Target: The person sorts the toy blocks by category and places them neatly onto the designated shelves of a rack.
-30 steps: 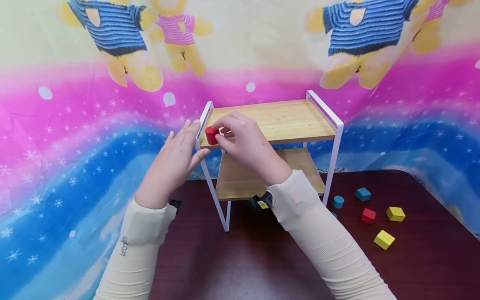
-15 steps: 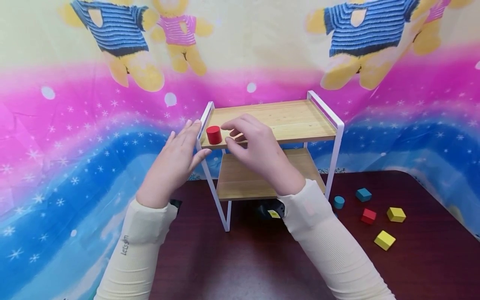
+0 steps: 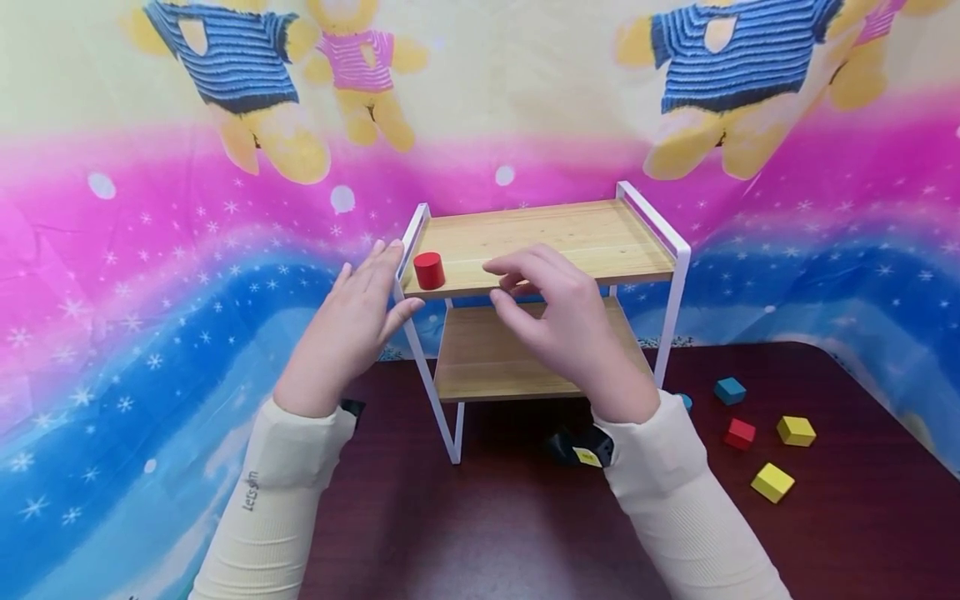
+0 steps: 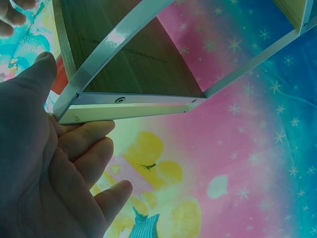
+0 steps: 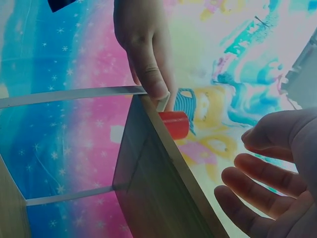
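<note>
A red cylinder block point(image 3: 430, 271) stands upright on the top board of a two-tier wooden shelf point(image 3: 555, 242), near its front left corner. My left hand point(image 3: 347, 329) rests against the white metal frame point(image 4: 111, 39) at that corner, fingers straight and thumb out. In the left wrist view its fingers lie along the outside of the rail, and a bit of red shows behind the frame. My right hand point(image 3: 566, 321) hovers in front of the shelf's edge, to the right of the cylinder and apart from it. Its fingers are loosely bent with nothing between them, as the right wrist view confirms.
On the dark table point(image 3: 480, 533) right of the shelf lie a blue block point(image 3: 730, 391), a red block point(image 3: 739, 433) and two yellow blocks point(image 3: 797, 431). A blue cylinder point(image 3: 685, 402) is partly hidden behind my right sleeve. The lower board point(image 3: 495, 358) sits beneath the top one.
My right hand has let go of the red cylinder and drawn away to the right and toward me. The cylinder stays on the top board. My left hand has hardly moved.
</note>
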The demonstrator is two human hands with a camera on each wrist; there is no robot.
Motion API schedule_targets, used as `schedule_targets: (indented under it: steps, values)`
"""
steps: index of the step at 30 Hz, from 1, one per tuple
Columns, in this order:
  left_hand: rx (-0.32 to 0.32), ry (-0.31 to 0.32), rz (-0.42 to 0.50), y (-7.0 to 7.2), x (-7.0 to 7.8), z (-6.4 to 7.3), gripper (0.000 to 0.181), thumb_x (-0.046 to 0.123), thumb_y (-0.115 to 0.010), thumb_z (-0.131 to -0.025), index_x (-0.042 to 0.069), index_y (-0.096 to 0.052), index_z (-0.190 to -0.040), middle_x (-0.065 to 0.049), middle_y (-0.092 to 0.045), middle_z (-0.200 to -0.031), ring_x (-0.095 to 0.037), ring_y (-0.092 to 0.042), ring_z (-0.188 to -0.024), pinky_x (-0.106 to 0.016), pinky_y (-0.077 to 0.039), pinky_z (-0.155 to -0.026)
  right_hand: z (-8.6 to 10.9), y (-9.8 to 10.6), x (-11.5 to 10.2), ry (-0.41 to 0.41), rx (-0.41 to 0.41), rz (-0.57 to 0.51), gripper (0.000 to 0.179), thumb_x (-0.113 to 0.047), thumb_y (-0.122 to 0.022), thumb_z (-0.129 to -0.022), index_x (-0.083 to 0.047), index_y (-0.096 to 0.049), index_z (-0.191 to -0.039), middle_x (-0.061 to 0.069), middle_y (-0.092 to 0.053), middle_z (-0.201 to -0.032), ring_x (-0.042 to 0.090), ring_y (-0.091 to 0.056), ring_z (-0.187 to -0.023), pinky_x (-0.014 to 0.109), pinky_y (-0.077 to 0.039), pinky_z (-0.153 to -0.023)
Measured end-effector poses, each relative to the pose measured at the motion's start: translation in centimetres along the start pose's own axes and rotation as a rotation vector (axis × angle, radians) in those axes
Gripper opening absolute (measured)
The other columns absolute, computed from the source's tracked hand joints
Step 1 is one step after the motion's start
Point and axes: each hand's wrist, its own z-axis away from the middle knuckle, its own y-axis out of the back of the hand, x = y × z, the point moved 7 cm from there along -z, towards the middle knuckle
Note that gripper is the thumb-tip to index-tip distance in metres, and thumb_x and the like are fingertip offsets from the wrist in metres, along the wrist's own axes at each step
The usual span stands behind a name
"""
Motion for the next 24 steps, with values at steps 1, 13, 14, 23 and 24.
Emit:
schedule_targets:
  steps: [1,13,14,23,24]
  values:
    - [-0.001,0.001,0.0,0.0,0.0,0.0,0.079,0.04,-0.06,-0.102,0.009,-0.019,-0.162,-0.017,-0.03,-0.164,-0.03,-0.018,-0.155,-0.057,-0.012,-0.123,0.3,0.2,0.1,-0.01,0.001,0.003,0.029,-0.008,-0.076,-0.09,-0.007,-0.072,-0.119,0.006,-0.07,-0.113,0.017,-0.068,-0.096,0.037,-0.059,-0.087]
    - [0.004,-0.002,-0.006,0.1,-0.1,0.1,0.079,0.039,-0.06,-0.102,0.008,-0.02,-0.162,-0.017,-0.031,-0.163,-0.03,-0.019,-0.154,-0.057,-0.013,-0.123,2.9,2.2,0.8,0.025,0.058,0.008,0.029,-0.005,-0.078,-0.087,-0.004,-0.073,-0.116,0.006,-0.071,-0.111,0.015,-0.068,-0.095,0.035,-0.059,-0.086]
    - [0.004,-0.002,-0.006,0.1,-0.1,0.1,0.079,0.039,-0.06,-0.102,0.008,-0.02,-0.162,-0.017,-0.031,-0.163,-0.03,-0.019,-0.154,-0.057,-0.013,-0.123,3.1,2.4,0.9,0.025,0.061,0.009,0.029,-0.004,-0.078,-0.087,-0.004,-0.073,-0.116,0.006,-0.071,-0.111,0.014,-0.068,-0.095,0.033,-0.059,-0.086]
    - [-0.002,-0.005,-0.005,0.0,-0.2,0.0,0.079,0.04,-0.061,-0.101,0.009,-0.02,-0.162,-0.016,-0.03,-0.164,-0.029,-0.018,-0.155,-0.056,-0.013,-0.123,5.3,3.5,2.4,-0.015,0.067,0.006,0.034,0.002,-0.077,-0.085,-0.005,-0.073,-0.118,0.005,-0.071,-0.107,0.015,-0.068,-0.095,0.012,-0.05,-0.089]
    - [-0.005,-0.004,-0.005,0.0,-0.2,0.0,0.08,0.041,-0.061,-0.101,0.009,-0.02,-0.162,-0.016,-0.03,-0.164,-0.03,-0.018,-0.155,-0.056,-0.013,-0.123,5.5,3.5,2.6,-0.019,0.069,0.005,0.034,0.002,-0.077,-0.085,-0.005,-0.073,-0.118,0.006,-0.071,-0.107,0.015,-0.067,-0.095,0.012,-0.05,-0.089]
